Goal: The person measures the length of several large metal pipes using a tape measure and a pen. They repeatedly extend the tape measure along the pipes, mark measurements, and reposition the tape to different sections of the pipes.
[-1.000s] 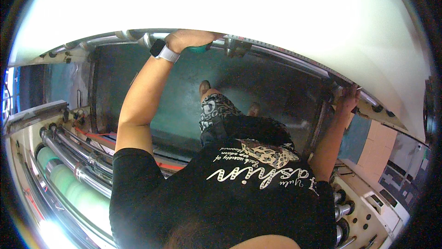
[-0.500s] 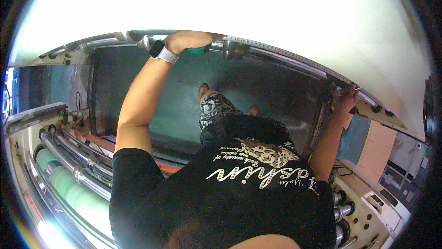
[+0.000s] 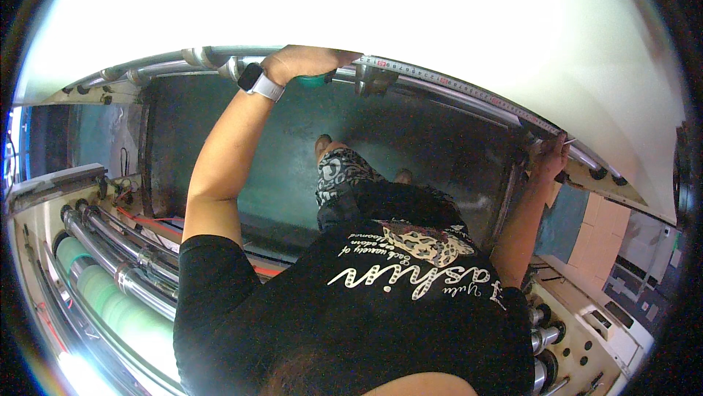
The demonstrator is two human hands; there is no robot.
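Observation:
A tape measure (image 3: 454,83) is drawn out along the near edge of a broad white sheet (image 3: 351,0). My left hand (image 3: 311,63) is wrapped round its green case, which shows in part under the palm, and rests by the sheet's edge. Farther right, my right hand (image 3: 551,159) pinches the blade's other end against the edge. Its fingertips are small and partly shaded. Metal rollers (image 3: 377,79) run just below the blade. A watch with a pale strap sits on my left wrist.
Behind me on the left stand chrome rollers (image 3: 128,271) and a green roller (image 3: 121,308) in a machine frame. A second machine side panel (image 3: 586,323) with roller ends is at the lower right. Dark green floor (image 3: 242,147) lies between the machines.
Both hands keep their places on the tape measure. Only a very slight shift of the left hand and the blade shows.

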